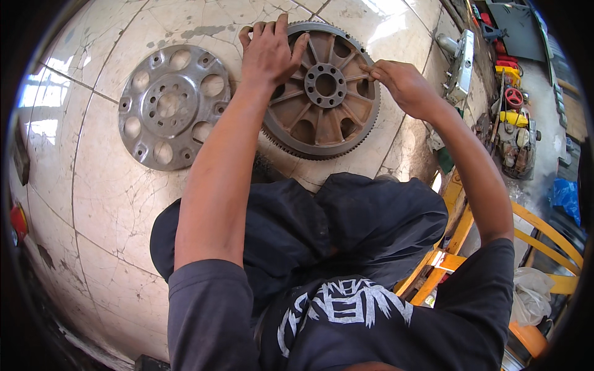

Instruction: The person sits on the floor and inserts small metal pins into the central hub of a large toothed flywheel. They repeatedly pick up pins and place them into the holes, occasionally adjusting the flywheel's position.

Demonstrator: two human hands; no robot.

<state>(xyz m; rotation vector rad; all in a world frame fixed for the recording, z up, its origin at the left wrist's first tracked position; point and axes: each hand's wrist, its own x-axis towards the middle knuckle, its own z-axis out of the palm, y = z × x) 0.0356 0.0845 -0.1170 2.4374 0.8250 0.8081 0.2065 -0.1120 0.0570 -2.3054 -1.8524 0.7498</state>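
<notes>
The left hand (269, 52) is laid over the upper-left rim of a toothed wheel (328, 120), its thumb spread apart from its fingers; the right hand (402, 86) is bent at the right rim with fingertips drawn together, though whether anything is pinched there cannot be told; the wheel is flat on the tiled floor (105, 204) before the knees, presumably so that both sides can be reached and steadied; its ribbed face is rust-brown, its hub ringed with holes, its edge finely toothed; just to the left, a thinner round plate (184, 114) is laid, smooth, silvery and pierced by large openings.
</notes>
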